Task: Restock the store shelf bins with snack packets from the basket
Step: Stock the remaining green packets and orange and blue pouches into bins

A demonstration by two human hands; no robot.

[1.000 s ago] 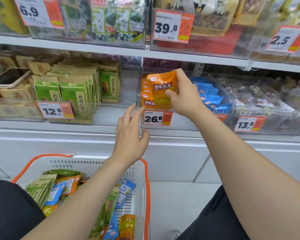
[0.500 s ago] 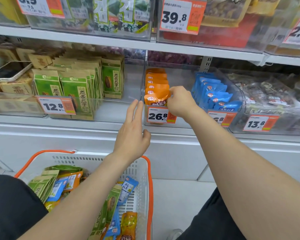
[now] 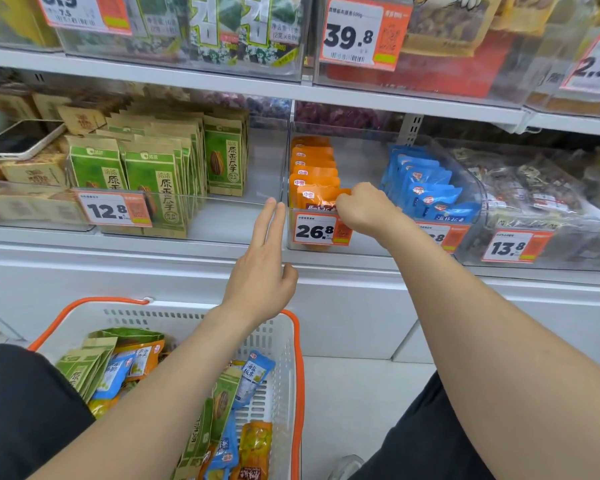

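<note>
The right hand [image 3: 362,206] pinches the front orange packet [image 3: 321,199] in its grip, likely seating it in the bin [image 3: 371,242]; at 8 o'clock the left hand [image 3: 262,271] hovers, grip straight and empty.

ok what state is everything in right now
right hand, curled on the top corner of the front orange packet
left hand, open, fingers straight, holding nothing
front orange packet, upright at the front of its row
blue packets, in a row, tilted
basket, part full of mixed packets
phone, lying face up, screen dark
</note>
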